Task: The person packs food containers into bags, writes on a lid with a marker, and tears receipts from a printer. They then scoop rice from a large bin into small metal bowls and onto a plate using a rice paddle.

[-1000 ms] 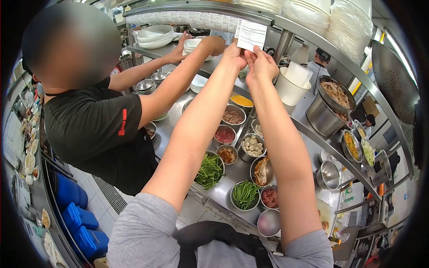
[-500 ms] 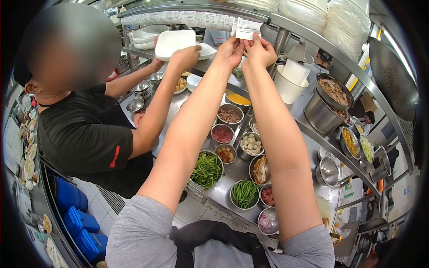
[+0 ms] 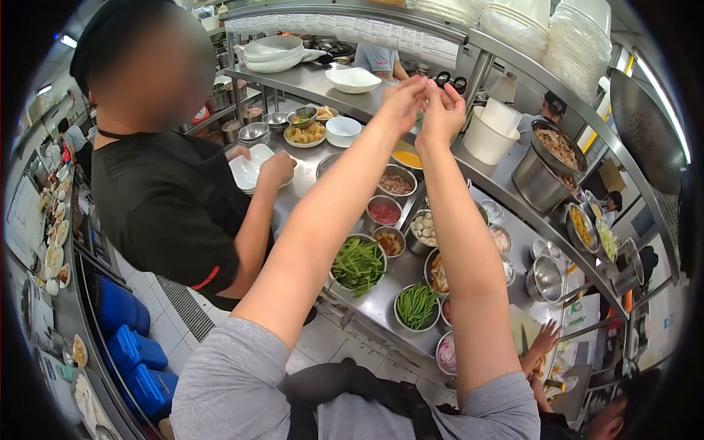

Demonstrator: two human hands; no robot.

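My left hand (image 3: 405,104) is raised in front of the order-ticket rail, fingers loosely bent and partly apart. Close beside it, with fingertips almost meeting the left ones, is my right hand (image 3: 443,111), its fingers spread. I see nothing held in either hand. Just above and behind them hangs a row of printed order tickets (image 3: 345,33) under the steel shelf edge. Below my arms stand steel bowls of cut leafy greens (image 3: 358,265), green beans (image 3: 416,306), minced meat (image 3: 396,182) and pale round pieces (image 3: 424,229).
A co-worker (image 3: 169,191) at my left holds white square dishes (image 3: 253,167) low over the counter. White bowls (image 3: 353,79) stand on the shelf. At lower right, another person's hand (image 3: 544,339) is near a knife on a cutting board (image 3: 526,330). Blue bins (image 3: 136,345) line the floor.
The white ticket at my fingers has been let go, and my hands have come slightly down from the rail. The co-worker's white dish has moved from the shelf down to the counter.
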